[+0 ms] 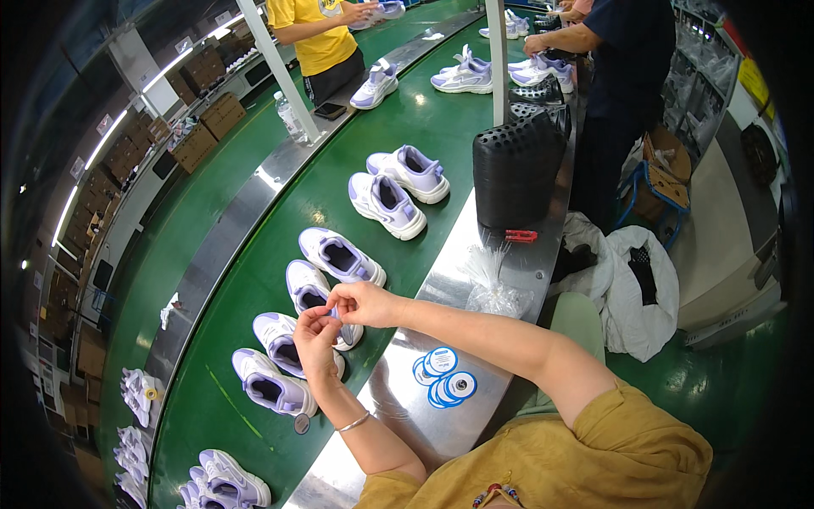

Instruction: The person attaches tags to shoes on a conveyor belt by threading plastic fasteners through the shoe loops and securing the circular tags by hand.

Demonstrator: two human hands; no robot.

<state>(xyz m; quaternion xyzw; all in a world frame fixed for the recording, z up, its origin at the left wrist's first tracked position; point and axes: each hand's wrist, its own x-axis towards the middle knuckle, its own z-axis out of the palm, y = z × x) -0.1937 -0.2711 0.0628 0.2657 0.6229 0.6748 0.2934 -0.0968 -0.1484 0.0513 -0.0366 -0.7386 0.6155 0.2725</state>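
My left hand and my right hand meet above a white and lilac sneaker on the green conveyor belt. Both are closed in a pinch, fingertips nearly touching. Whatever they pinch is too small to make out. A grey round tag shows just below my right fingers, beside the shoe. Nearer me sits another pair, the closer sneaker with a dark round tag at its heel. Blue and white round tags lie loosely piled on the metal ledge to the right of my left forearm.
Further sneakers stand along the belt. On the metal ledge are a clear plastic bag, a red object and stacked black perforated crates. A white sack stands right. Two people work beyond, one in yellow.
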